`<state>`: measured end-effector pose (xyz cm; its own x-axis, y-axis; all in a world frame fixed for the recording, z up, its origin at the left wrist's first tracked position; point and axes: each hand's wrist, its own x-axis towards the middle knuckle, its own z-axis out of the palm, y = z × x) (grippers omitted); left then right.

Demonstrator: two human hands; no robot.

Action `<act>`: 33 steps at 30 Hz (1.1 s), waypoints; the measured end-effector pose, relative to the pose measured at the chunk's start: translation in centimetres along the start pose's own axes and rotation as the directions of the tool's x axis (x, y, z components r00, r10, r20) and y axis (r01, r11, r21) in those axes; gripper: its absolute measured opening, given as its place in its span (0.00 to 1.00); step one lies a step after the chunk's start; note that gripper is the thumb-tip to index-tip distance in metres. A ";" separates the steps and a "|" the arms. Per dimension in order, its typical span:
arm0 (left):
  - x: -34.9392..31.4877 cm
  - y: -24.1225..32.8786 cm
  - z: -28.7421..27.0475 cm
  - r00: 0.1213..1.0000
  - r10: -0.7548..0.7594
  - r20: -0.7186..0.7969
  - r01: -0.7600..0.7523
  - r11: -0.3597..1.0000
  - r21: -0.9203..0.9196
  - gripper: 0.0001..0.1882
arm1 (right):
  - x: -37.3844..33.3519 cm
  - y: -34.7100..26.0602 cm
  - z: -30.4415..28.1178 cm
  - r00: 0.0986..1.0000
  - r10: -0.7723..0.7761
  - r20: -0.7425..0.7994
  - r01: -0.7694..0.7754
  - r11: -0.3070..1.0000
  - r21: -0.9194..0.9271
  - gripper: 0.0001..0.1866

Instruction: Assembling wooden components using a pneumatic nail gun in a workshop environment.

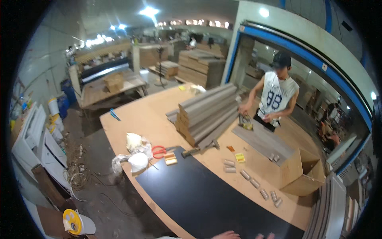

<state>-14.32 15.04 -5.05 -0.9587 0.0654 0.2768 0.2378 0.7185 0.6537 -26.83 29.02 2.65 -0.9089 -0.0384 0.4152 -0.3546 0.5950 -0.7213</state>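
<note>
My left hand [227,235] rests at the near edge of a large black panel [207,191], fingers stretched out and holding nothing that I can see. To its right, only the fingertips of my right hand [266,236] show at the lower rim; they are apart, and the rest is cut off. The black panel lies flat on a wide tan work table [143,111]. At its far end are a small yellow-and-white block [170,159], red-handled scissors [158,151] and a hammer [199,149].
Grey-brown boards [211,109] are stacked across the table. A co-worker [276,95] stands opposite, handling a tool [246,124] over a grey board. Several short metallic cylinders [254,183] lie near an open cardboard box [300,175]. White bags [138,159] sit at the left edge; a bucket [81,223] stands on the floor.
</note>
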 end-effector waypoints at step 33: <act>4.1 -36.9 -63.0 0.281 -0.598 -0.751 0.919 0.393 0.031 0.22 | -10.3 -6.5 8.7 0.882 -0.025 0.471 0.257 0.862 -0.436 0.30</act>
<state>-17.22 -54.87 16.33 -0.2947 -0.9309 0.2156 -0.7925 0.3642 0.4892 -17.03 18.52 -1.77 -0.8960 -0.4269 0.1223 -0.4439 0.8533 -0.2735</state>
